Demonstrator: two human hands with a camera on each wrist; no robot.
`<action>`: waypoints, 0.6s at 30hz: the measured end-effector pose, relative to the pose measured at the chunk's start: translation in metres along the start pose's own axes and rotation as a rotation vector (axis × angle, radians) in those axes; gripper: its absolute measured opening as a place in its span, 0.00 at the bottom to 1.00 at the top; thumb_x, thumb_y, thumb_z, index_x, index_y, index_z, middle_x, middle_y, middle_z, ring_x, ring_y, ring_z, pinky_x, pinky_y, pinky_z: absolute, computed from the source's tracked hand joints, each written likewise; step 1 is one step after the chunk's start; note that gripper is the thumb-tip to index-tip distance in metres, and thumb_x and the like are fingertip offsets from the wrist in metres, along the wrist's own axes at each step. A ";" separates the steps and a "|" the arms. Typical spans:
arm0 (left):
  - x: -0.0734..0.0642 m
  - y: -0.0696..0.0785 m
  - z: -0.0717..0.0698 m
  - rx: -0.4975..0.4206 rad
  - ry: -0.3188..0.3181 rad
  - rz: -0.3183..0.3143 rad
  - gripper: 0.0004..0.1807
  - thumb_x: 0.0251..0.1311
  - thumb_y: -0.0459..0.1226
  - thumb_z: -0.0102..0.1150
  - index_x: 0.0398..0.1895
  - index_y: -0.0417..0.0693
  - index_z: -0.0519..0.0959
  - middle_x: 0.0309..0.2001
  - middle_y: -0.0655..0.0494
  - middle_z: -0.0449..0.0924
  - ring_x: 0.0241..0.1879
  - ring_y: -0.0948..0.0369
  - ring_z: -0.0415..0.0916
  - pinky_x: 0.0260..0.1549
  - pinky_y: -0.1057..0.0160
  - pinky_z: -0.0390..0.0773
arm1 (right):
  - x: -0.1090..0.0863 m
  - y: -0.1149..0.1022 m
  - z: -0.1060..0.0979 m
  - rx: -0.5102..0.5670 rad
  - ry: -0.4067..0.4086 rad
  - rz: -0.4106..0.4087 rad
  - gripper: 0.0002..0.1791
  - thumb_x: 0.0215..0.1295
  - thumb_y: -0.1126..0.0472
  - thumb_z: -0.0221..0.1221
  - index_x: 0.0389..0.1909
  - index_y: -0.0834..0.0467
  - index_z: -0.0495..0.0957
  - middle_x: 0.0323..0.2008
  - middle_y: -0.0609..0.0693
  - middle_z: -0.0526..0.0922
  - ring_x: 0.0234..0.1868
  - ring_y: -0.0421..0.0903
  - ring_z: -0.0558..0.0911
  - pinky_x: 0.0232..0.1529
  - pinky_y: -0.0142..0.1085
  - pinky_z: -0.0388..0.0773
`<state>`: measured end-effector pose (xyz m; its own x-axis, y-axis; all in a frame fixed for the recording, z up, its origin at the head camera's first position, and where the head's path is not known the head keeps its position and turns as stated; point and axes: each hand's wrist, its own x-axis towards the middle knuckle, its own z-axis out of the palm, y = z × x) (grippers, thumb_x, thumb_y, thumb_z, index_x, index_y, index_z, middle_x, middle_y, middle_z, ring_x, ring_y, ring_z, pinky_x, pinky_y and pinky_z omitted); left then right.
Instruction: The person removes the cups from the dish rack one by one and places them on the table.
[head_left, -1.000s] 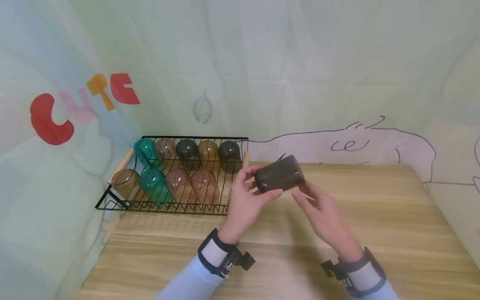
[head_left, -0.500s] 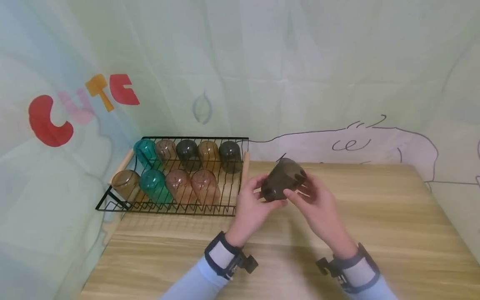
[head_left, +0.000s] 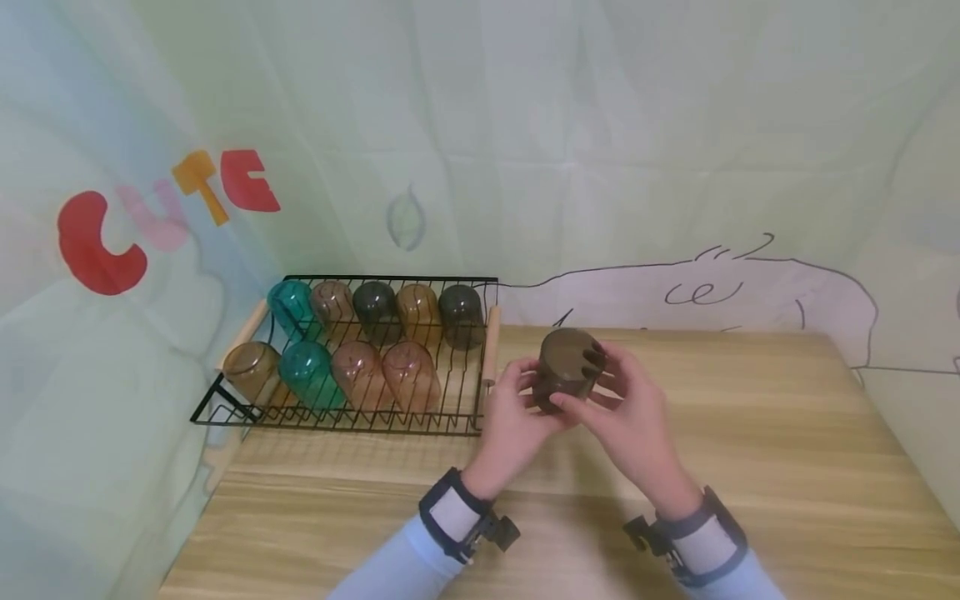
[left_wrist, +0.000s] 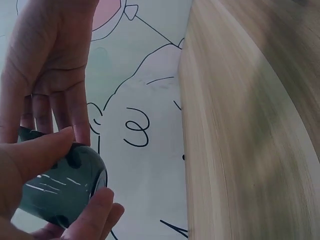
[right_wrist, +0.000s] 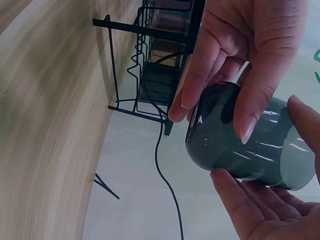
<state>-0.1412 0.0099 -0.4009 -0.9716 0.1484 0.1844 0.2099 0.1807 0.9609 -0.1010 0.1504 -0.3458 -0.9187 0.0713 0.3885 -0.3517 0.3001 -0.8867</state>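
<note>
A dark grey see-through drinking glass [head_left: 567,354] is held above the wooden table [head_left: 720,467], its mouth facing up and its rounded base down. My left hand [head_left: 521,417] grips it low from the left. On the right side, my right hand [head_left: 630,417] curls its fingers round the glass near the rim, thumb in front. In the right wrist view the glass [right_wrist: 225,132] shows fingers of both hands on its wall. Part of the glass [left_wrist: 55,190] is hidden behind fingers in the left wrist view.
A black wire rack [head_left: 480,417] with wooden side bars stands at the left. It bears two rows of upturned glasses, such as a teal glass [head_left: 309,371], a pink glass [head_left: 411,375] and a grey glass [head_left: 461,312]. A printed cloth [head_left: 637,167] hangs behind the table.
The glass has turned from lying sideways to mouth up and moved slightly lower. My right hand, at first just by the rim, has closed round it; both hands have drawn closer together.
</note>
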 end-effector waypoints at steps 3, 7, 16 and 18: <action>-0.001 -0.001 -0.002 0.001 -0.011 0.010 0.39 0.37 0.41 0.75 0.56 0.54 0.67 0.51 0.54 0.74 0.42 0.60 0.75 0.37 0.66 0.77 | -0.001 0.001 0.000 0.003 0.005 -0.015 0.36 0.45 0.64 0.71 0.57 0.63 0.67 0.52 0.59 0.74 0.49 0.57 0.76 0.41 0.37 0.76; 0.000 0.001 -0.006 0.027 -0.039 0.050 0.41 0.38 0.45 0.75 0.58 0.53 0.66 0.54 0.56 0.71 0.47 0.59 0.73 0.40 0.67 0.75 | -0.001 0.001 -0.001 -0.011 0.047 -0.037 0.37 0.44 0.65 0.71 0.57 0.63 0.67 0.52 0.58 0.74 0.48 0.56 0.77 0.40 0.37 0.77; 0.009 0.023 -0.030 0.165 0.025 0.209 0.40 0.42 0.45 0.73 0.62 0.53 0.67 0.59 0.56 0.69 0.53 0.62 0.69 0.45 0.66 0.73 | 0.017 0.006 -0.031 -0.100 0.140 -0.070 0.40 0.42 0.63 0.72 0.59 0.62 0.65 0.54 0.57 0.73 0.49 0.56 0.76 0.41 0.37 0.77; 0.010 0.027 -0.039 0.249 0.068 0.285 0.36 0.44 0.45 0.72 0.60 0.53 0.69 0.57 0.57 0.70 0.48 0.62 0.71 0.43 0.67 0.74 | 0.023 0.009 -0.043 -0.122 0.162 -0.059 0.42 0.42 0.62 0.72 0.60 0.62 0.65 0.55 0.56 0.73 0.50 0.55 0.76 0.42 0.37 0.76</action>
<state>-0.1494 -0.0221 -0.3650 -0.8735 0.1634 0.4585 0.4849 0.3736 0.7907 -0.1178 0.1954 -0.3345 -0.8528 0.1994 0.4827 -0.3705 0.4204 -0.8282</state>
